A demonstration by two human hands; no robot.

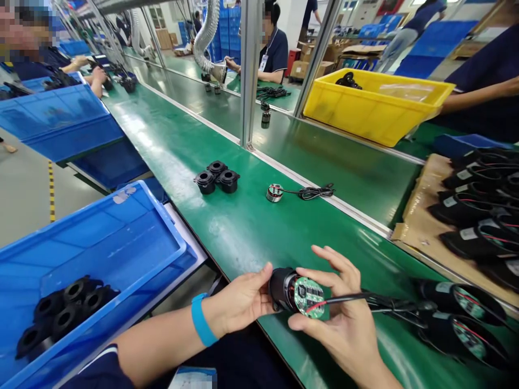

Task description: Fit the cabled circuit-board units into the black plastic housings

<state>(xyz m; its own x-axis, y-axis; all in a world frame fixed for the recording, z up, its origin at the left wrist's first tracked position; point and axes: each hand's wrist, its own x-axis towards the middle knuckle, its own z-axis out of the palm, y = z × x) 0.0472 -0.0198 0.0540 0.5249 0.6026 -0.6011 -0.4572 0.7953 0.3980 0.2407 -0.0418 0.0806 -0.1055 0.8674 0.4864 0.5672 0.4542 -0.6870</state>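
Near the bench's front edge, my left hand (pixel 249 300), with a blue band at the wrist, grips a round black plastic housing (pixel 279 289) from the left. My right hand (pixel 344 313) has its thumb and index finger on a small motor (pixel 308 297) with a round green circuit board, its other fingers raised. The motor sits against the housing's mouth; how deep it goes in I cannot tell. A black cable with a red wire runs from the board to the right. Farther up the bench lie several black housings (pixel 217 175) and another motor (pixel 274 193) with a coiled cable (pixel 316 192).
A blue bin (pixel 162 227) at left holds several black housings (pixel 65 313). At right are black assemblies with boards (pixel 462 324) and a cardboard tray (pixel 417 216) of similar parts. A yellow bin (pixel 365 119) stands beyond the metal post (pixel 248 75). Co-workers sit along the line.
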